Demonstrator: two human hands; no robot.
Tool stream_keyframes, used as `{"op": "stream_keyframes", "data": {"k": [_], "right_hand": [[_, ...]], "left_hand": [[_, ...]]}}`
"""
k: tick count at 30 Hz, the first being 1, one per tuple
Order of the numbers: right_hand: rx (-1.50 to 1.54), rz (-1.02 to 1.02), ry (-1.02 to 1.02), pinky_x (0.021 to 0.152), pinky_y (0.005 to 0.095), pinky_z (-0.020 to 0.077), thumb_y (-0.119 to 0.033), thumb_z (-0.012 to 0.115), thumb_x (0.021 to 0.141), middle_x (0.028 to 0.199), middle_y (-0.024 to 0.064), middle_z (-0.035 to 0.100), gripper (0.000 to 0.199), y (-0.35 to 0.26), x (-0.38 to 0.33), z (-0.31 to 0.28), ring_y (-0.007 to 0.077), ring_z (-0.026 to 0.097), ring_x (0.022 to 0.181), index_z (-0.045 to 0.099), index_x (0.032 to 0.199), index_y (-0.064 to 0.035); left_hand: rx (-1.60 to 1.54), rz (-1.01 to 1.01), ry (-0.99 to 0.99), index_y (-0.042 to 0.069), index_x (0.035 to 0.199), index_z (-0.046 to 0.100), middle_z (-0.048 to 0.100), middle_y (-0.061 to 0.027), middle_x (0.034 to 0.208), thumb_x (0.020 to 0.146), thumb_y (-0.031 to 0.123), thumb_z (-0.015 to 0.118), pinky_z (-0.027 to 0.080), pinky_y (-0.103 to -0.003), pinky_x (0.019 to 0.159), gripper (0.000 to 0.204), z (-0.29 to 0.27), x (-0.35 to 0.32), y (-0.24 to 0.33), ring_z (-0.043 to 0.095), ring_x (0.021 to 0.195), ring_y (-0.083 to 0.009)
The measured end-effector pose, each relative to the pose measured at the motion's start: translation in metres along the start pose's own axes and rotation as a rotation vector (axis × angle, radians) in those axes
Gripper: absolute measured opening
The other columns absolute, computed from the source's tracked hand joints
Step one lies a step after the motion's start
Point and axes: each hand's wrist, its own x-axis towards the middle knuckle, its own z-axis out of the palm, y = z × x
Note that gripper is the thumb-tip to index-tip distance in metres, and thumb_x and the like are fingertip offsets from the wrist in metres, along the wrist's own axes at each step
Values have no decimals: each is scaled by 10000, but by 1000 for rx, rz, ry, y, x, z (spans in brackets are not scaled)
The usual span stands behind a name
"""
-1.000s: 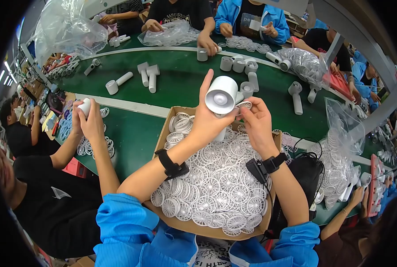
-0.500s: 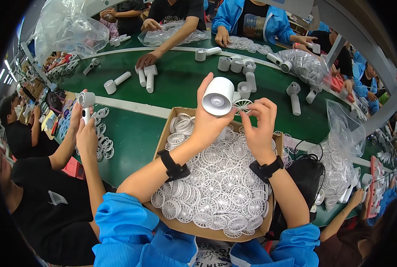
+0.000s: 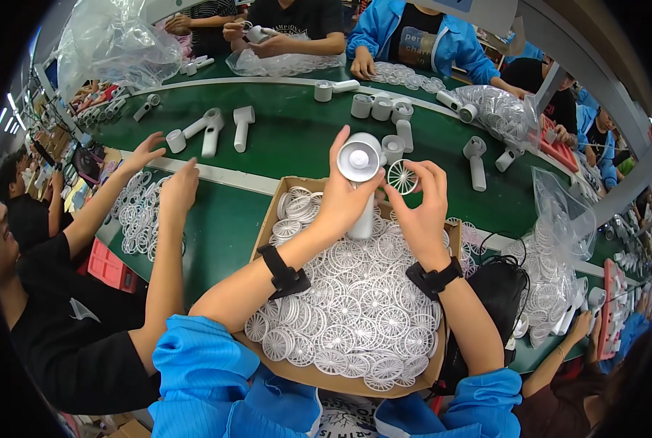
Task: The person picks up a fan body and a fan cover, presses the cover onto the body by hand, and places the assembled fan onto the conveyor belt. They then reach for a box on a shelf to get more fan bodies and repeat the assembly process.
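Note:
My left hand (image 3: 340, 201) is closed around a white handheld fan body (image 3: 359, 158), its round open end facing me and its handle (image 3: 362, 221) hanging down below my fingers. Just to the right, my right hand (image 3: 426, 208) pinches a thin white spoked fan grille (image 3: 402, 177) by its edge, turned nearly face-on. The grille is beside the fan's opening, not on it. Under both hands stands an open cardboard box (image 3: 346, 382) heaped with similar loose white grilles (image 3: 362, 306).
Several fan bodies (image 3: 242, 129) lie along the green conveyor (image 3: 289, 139). At left, a co-worker's hands (image 3: 176, 186) reach over a pile of white rings (image 3: 139, 212). A plastic bag of grilles (image 3: 548, 270) and a black bag (image 3: 495, 299) are at right. People sit opposite.
The fan body in my left hand has tipped so its handle shows below. The grille has turned more face-on. The left co-worker's hands, earlier holding a fan, now reach empty toward the conveyor.

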Motion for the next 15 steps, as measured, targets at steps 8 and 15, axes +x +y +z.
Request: {"op": "stream_keyframes", "data": {"k": [8, 15], "right_hand": [[31, -258, -14, 802, 342, 478, -66, 785, 661, 1146, 124, 523, 448, 1, -2, 8, 270, 540, 963, 635, 1082, -42], [-78, -331, -1, 816, 345, 474, -58, 792, 653, 1166, 116, 538, 452, -7, -3, 2, 270, 530, 986, 648, 1081, -50]], "left_hand": [[420, 6, -190, 160, 1473, 19, 626, -227, 1018, 797, -38, 562, 515, -424, 686, 889, -5, -2, -15, 652, 799, -358], [581, 63, -202, 132, 1472, -5, 630, -272, 948, 784, -31, 551, 495, -468, 703, 899, -4, -8, -10, 630, 836, -431]]}}
